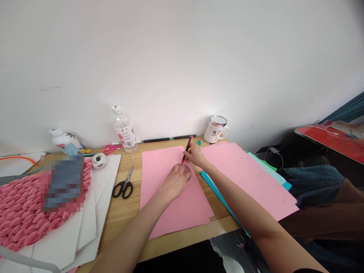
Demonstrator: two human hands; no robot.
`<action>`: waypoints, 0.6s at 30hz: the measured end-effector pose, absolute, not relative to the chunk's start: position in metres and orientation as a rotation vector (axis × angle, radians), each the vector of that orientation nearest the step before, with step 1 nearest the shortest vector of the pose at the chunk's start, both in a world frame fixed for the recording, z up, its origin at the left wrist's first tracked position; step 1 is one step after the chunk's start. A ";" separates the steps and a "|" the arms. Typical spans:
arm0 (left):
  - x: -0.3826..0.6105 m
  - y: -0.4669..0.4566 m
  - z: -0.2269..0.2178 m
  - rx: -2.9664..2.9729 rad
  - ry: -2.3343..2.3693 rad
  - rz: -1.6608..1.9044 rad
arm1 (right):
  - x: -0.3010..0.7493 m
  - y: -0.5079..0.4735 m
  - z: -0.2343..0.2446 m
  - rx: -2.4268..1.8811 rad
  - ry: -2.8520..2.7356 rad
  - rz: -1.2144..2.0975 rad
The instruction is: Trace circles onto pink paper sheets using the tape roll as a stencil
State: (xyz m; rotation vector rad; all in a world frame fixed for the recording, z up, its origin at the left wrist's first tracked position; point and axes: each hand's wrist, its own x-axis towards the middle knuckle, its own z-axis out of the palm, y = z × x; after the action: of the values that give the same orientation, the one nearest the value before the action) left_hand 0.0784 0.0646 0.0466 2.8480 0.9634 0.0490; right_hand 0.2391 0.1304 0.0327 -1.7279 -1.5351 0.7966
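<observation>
A stack of pink paper [162, 216] lies flat on the wooden table in front of me. My left hand [178, 178] presses down with bent fingers on a round, see-through disc [189, 174] on the top sheet; the fingers cover much of it. Just beyond, my right hand [195, 155] grips a slim black-and-red marker [186, 150]. It stands almost upright, its red lower end close to the paper and to the disc's far edge. Whether that end touches the sheet, I cannot tell.
Black-handled scissors [123, 185] lie left of the paper. A plastic bottle [125, 132], a white mug [215, 131] and a long black pen [167, 139] are by the wall. More pink sheets [250, 178] lie right; pink petal-like pieces [25, 201] cover white boards left.
</observation>
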 end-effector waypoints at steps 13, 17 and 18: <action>0.060 0.069 0.033 2.549 0.913 0.361 | 0.242 0.018 0.055 -1.195 -1.137 0.863; 0.053 0.069 0.018 2.354 0.816 0.579 | 0.236 -0.034 0.041 -1.228 -1.605 0.703; 0.052 0.069 0.014 2.313 0.790 0.621 | 0.235 -0.043 0.036 -1.243 -1.735 0.674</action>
State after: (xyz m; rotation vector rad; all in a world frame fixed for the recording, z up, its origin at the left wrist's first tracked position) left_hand 0.0523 0.0687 0.0138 2.3133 0.7903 0.6207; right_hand 0.2346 -0.0428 0.0357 -1.2433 -1.7346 0.6741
